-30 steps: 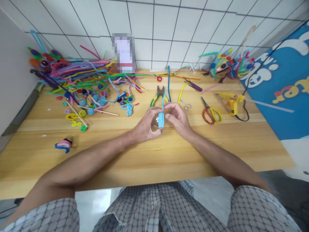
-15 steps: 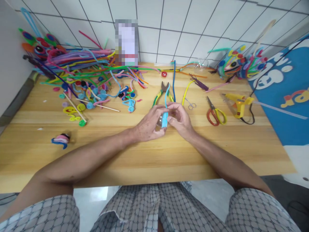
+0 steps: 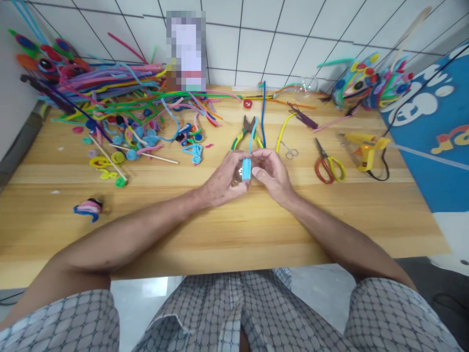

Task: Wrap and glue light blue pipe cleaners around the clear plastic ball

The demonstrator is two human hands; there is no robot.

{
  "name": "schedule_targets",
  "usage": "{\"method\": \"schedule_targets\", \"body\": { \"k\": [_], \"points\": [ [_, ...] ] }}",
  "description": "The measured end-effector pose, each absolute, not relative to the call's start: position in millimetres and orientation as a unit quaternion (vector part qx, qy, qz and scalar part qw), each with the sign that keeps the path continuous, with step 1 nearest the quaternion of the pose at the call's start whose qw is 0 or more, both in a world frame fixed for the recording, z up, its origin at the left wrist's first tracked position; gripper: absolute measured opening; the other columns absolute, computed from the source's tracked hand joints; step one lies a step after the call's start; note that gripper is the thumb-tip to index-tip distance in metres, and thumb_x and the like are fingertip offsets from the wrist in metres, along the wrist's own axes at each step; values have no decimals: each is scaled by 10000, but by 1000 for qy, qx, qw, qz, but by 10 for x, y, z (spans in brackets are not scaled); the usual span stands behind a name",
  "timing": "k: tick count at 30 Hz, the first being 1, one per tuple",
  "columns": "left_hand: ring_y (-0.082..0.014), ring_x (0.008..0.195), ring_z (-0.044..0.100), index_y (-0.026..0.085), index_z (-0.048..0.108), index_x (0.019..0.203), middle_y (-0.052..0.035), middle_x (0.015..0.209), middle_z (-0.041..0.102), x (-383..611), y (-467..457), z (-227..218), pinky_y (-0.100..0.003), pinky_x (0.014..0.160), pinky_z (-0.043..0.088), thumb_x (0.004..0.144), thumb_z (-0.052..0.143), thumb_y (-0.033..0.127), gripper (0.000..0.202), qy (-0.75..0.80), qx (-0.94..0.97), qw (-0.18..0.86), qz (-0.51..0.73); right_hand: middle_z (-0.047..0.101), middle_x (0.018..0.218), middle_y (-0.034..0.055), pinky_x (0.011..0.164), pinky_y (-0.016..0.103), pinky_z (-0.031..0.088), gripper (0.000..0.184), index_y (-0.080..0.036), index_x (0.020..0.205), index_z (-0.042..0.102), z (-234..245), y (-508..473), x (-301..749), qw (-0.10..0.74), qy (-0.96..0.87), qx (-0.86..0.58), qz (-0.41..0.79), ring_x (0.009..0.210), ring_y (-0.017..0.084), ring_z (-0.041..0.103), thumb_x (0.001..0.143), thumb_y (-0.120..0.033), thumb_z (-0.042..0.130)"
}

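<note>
Table [image 3: 220, 234]: work at centre; pliers [image 3: 249, 132] at 12 o'clock, scissors [image 3: 330, 166] at 3. Left hand [image 3: 220, 183] cups clear ball [image 3: 237, 177]. Right hand [image 3: 273, 178] pinches blue pipe cleaner [image 3: 246, 168] banded round ball, tail toward 12. Best, I judge: pull turns snug, side by side, thumb pinning each.

Right fingers [image 3: 261, 172] lower on pipe cleaner [image 3: 246, 168]

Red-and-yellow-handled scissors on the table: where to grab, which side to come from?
Take the red-and-yellow-handled scissors by the two handle loops, coming from the near edge of the wooden table. They lie flat on it, blades pointing away, loops toward the person. The yellow hot glue gun sits apart on the right.
</note>
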State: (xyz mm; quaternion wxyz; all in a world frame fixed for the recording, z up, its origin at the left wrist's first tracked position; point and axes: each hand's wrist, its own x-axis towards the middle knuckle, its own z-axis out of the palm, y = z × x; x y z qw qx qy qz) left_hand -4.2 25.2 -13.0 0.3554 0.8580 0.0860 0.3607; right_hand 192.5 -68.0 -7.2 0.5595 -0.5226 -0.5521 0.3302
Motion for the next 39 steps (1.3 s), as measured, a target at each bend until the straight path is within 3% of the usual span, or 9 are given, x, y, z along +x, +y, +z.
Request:
{"method": "schedule_targets", "body": {
  "k": [4,9,17,26,32,39],
  "points": [
    [-271,1232,675,213,508,1534,-140,1368,669,-75,265,-106,-451,1096,591,1106,660,486,529,130,837,414,335,697,1434,104,1081,496,608,405,-306,1325,644,-75,-672,1986,523,-636,-513,242,1355,306,678,971,-456,772],
    [-292,1366,640,225,534,1548,-150,1481,651,-99,288,-114,-466,1200,550,1130,601,610,573,126,819,456,325,684,1489,131,1084,532,616,519,-305,1385,622,-59,-678,2033,478,-709,-493,160,1424,347,654,897,-298,797],
    [-308,1403,640,215,533,1563,-174,1511,651,-67,291,-171,-501,1210,549,1172,512,596,547,108,823,436,346,674,1490,138,1066,540,637,556,-312,1397,605,-72,-687,2039,458,-726,-496,132,1413,356,660,881,-267,809],
    [-298,1372,653,217,519,1580,-172,1481,664,-43,280,-189,-495,1183,568,1143,603,580,575,84,841,384,373,680,1441,143,1014,552,656,573,-319,1410,594,-56,-681,1985,467,-741,-475,86,1376,364,681,878,-229,790],
    [-291,1334,658,216,542,1549,-163,1451,670,-43,275,-190,-486,1161,570,1155,578,524,501,75,840,372,388,658,1520,149,1170,626,611,647,-319,1471,580,-53,-682,2016,462,-754,-459,86,1464,385,653,879,-226,824],
    [-290,1395,650,229,558,1530,-167,1482,678,-30,289,-191,-487,1183,558,1148,592,489,463,72,837,364,401,638,1620,190,1212,658,594,796,-312,1592,453,-100,-687,2041,449,-766,-452,92,1536,399,635,898,-250,837]
  ]
}}
